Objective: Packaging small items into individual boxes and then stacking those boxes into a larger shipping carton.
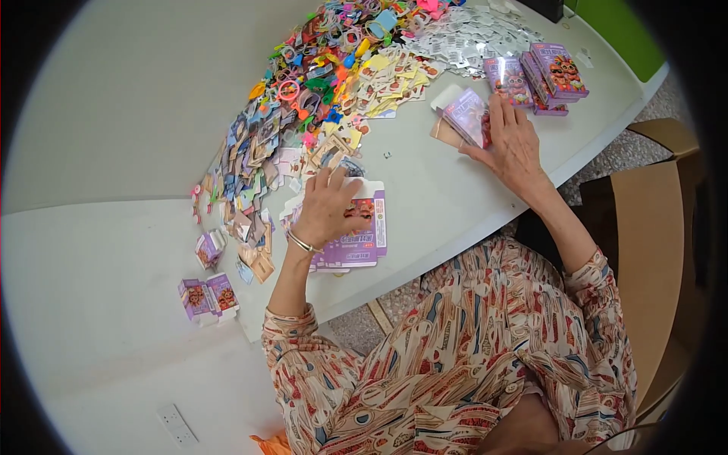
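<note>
Table [447, 201]: cartons [360, 249] under left hand [326, 211]

Flat cartons [353, 258]: purple with white margins, red and orange printing. Table [432, 197] under the cartons: plain greyish white. Flapped box [464, 114], right of and beyond the cartons: lilac, white flap. Box stack [560, 68], farther right of the cartons: purple, orange-red figures. Slips [390, 80] beyond the cartons: pale yellow, red motifs. Trinkets [311, 87] beyond the cartons: multicoloured. Garment [455, 326], nearside of the cartons: cream, patterned red, brown and blue.
</note>
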### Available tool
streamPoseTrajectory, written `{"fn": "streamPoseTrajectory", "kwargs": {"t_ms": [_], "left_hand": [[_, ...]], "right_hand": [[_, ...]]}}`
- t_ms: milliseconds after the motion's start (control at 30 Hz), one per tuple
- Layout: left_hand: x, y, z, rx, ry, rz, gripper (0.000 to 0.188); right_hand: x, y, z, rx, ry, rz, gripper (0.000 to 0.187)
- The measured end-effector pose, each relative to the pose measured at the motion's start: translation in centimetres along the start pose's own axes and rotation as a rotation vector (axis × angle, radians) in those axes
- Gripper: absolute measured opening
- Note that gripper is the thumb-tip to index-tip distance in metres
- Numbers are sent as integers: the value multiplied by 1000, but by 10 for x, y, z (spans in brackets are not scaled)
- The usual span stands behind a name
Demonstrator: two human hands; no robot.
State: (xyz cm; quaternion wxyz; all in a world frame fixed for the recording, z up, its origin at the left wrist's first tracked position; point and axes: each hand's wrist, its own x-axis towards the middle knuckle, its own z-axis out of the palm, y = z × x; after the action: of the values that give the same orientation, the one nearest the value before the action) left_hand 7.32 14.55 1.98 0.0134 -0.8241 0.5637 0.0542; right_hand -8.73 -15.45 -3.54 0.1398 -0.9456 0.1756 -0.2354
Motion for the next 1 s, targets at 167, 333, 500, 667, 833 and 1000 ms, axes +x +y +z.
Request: {"fn": "streamPoseTrajectory", "kwargs": {"t_ms": [167, 333, 500, 667, 833, 1000], "left_hand": [[-15, 4, 15, 1, -26, -78, 71], [-12, 5, 18, -94, 7, -83, 57], [-4, -13, 27, -285, 42, -83, 39], [2, -6, 5, -300, 15, -55, 48], [-28, 20, 10, -16, 2, -10, 60], [-21, 21, 21, -186, 107, -103, 44]], "right_hand": [[-19, -29, -13, 80, 108, -228, 79], [-49, -58, 8, 406, -55, -267, 55], [-64, -75, 20, 600, -265, -229, 45], [-68, -79, 27, 618, -282, -210, 45], [-69, -82, 27, 608, -256, -238, 46], [-70, -84, 25, 577, -243, -244, 51]]}}
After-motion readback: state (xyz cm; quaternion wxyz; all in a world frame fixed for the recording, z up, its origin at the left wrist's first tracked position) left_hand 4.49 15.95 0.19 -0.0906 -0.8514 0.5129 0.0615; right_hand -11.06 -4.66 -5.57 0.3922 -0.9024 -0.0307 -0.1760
